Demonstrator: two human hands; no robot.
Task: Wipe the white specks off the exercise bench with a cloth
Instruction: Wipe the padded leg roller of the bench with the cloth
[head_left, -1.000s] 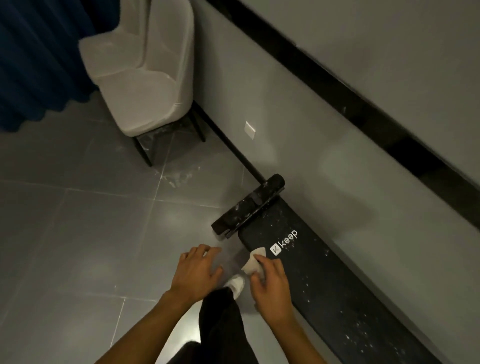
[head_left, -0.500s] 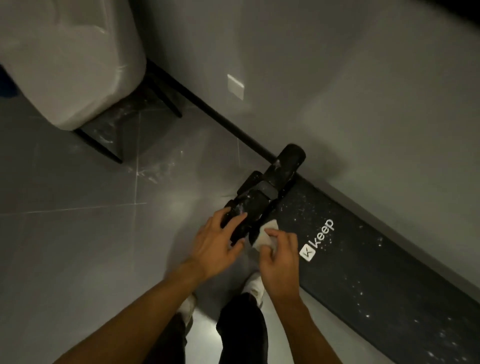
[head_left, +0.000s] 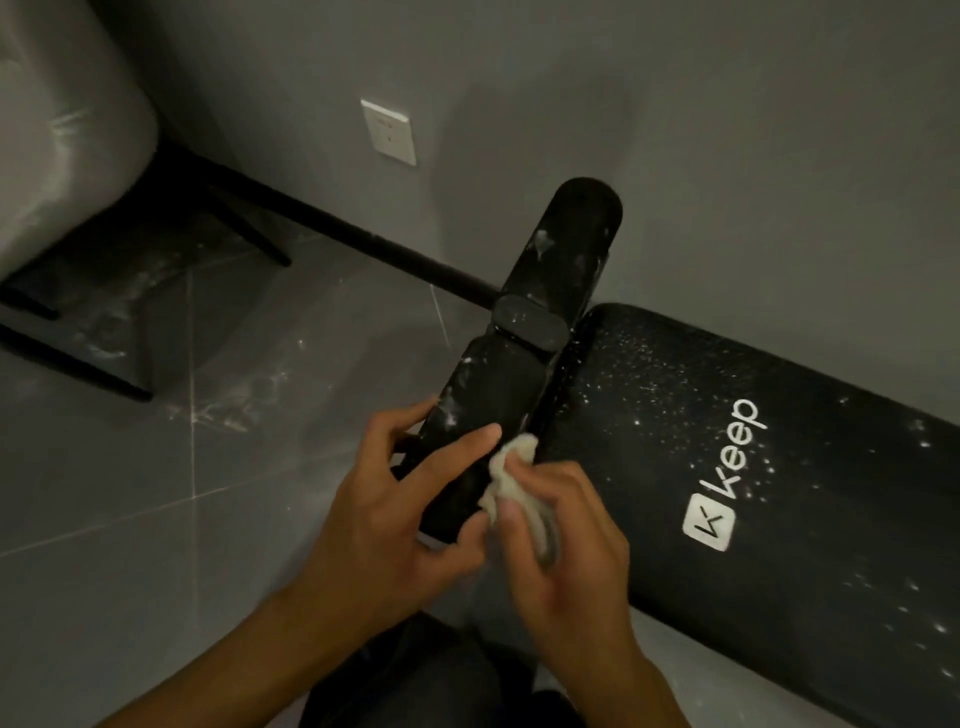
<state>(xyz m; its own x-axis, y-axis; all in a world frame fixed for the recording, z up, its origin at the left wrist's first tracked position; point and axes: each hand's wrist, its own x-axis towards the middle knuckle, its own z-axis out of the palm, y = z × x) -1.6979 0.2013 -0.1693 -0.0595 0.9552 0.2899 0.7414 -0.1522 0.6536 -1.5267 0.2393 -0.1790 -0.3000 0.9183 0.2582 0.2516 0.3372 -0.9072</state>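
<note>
The black exercise bench pad (head_left: 789, 519) with a white "keep" logo lies along the wall, dotted with white specks. At its end a black roller bar (head_left: 524, 358) crosses it, smeared white. My left hand (head_left: 384, 514) grips the near end of the roller bar, fingers curled round it. My right hand (head_left: 566, 561) holds a small crumpled white cloth (head_left: 511, 467) and presses it into the gap between bar and pad.
A white upholstered chair (head_left: 62, 130) on black legs stands at the left. The grey wall carries a white socket plate (head_left: 389, 132) and a black skirting strip. Grey floor tiles show dusty smears. My dark trouser leg (head_left: 415, 680) is at the bottom.
The view has come much closer to the bench end. My left hand has taken a firmer hold of the roller bar, and the cloth now sits against the bar's edge.
</note>
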